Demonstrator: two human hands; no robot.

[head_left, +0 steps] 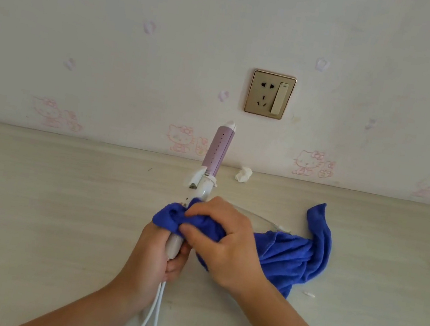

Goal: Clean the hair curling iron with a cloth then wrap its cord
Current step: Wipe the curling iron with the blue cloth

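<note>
The left hand (pixel 153 255) gripped the white handle end of the curling iron (pixel 217 151), its lilac barrel tilted up toward the wall. The right hand (pixel 222 245) clamped the blue cloth (pixel 292 257) round the handle, hiding its middle. The cord (pixel 155 315) ran off the bottom edge; another stretch vanished behind the cloth.

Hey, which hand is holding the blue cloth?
The right hand, which pinches the blue cloth around the handle of the curling iron; the left hand grips only the handle's lower end, near the cord.
</note>
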